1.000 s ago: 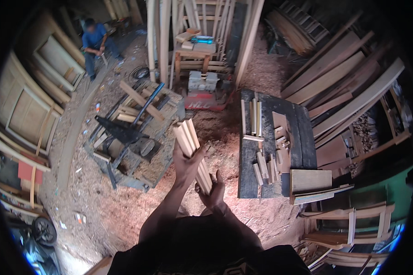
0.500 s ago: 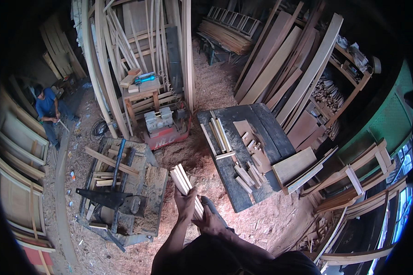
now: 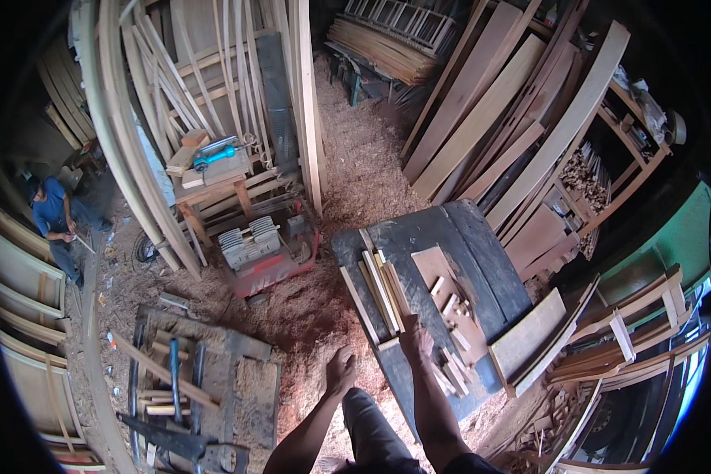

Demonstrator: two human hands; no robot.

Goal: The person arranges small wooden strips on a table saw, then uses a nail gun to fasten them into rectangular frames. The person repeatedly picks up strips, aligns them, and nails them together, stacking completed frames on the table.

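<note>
The floor [image 3: 359, 154], strewn with shavings, runs from twelve o'clock down to six. Long boards [image 3: 474, 99] lean at about one o'clock. The dark desk [image 3: 478, 249] stands at four o'clock, and a low platform [image 3: 253, 387] with metal bars lies between seven and eight. At nine o'clock, far out by the rim, a person in blue [image 3: 50, 207] sits; nearer in on that side is a red-and-grey machine [image 3: 249, 245]. On the desk, a flat brown panel [image 3: 432, 268] carries small wood blocks [image 3: 450, 304]; the pale wood strips [image 3: 381, 294] lie side by side at the desk's nine o'clock edge. The right grip [image 3: 416, 341], at five o'clock, is curled at their near ends; I cannot tell whether it clasps any. The left grip [image 3: 340, 369], at six o'clock, is closed into a loose fist over the floor.
</note>
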